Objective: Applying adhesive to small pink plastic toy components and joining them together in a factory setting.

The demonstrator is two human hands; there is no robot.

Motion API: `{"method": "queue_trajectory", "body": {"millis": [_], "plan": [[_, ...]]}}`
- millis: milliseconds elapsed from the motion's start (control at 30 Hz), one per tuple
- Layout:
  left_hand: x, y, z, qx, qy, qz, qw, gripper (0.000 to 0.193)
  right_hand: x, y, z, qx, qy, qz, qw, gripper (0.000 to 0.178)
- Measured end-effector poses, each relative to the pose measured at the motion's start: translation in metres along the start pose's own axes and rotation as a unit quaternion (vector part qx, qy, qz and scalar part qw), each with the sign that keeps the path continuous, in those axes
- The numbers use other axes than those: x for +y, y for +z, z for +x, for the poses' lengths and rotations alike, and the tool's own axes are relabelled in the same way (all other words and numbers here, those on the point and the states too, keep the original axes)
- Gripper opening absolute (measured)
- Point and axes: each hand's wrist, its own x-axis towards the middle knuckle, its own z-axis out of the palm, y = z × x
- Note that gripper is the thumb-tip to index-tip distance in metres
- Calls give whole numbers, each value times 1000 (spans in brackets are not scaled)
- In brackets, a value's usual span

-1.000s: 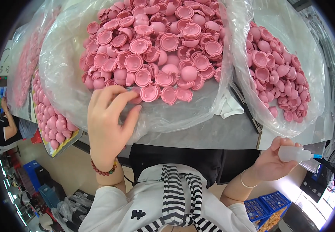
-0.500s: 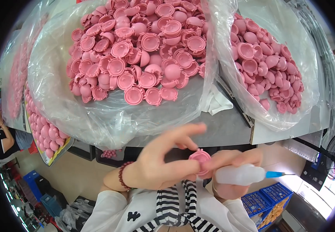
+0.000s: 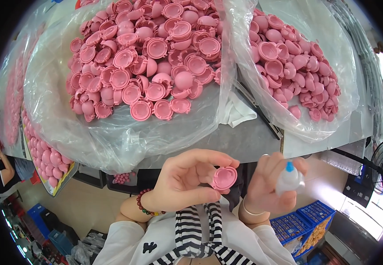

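Between the thumb and fingers of my left hand (image 3: 182, 179) is a pink half-shell (image 3: 225, 178), its hollow side facing up toward me. My right hand (image 3: 266, 181), slightly blurred, is closed around a small white squeeze bottle (image 3: 290, 180) with a blue needle tip. The bottle is apart from the shell, off to its right. Beyond my hands, a large heap of pink half-shells (image 3: 156, 48) lies in an open clear plastic bag (image 3: 125, 145) on the table. A second heap of pink shells (image 3: 302, 66) fills another bag at the right.
The grey table (image 3: 253, 141) has its near edge just beyond my hands. A white cloth (image 3: 239, 111) and a dark metal bar (image 3: 262, 112) lie between the bags. At left is a tray of pink balls (image 3: 50, 161). A fan (image 3: 382, 165) stands at right; blue crates (image 3: 304, 225) are below. Another person's arm (image 3: 5, 161) shows far left.
My hands have moved apart. My right hand has gone right with the bottle, whose tip has swung from pointing right to pointing up. The shell now sits in my left hand alone.
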Motion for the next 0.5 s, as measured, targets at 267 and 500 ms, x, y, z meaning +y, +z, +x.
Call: {"method": "queue_trajectory", "body": {"millis": [267,500], "plan": [[-2,-3,-2,-18,26,5,999,44,-13,-17,18,-167,-191,-114,960,55],[-2,-6,-1,-13,23,30,999,42,-16,-3,13,-130,-204,-207,948,57]]}}
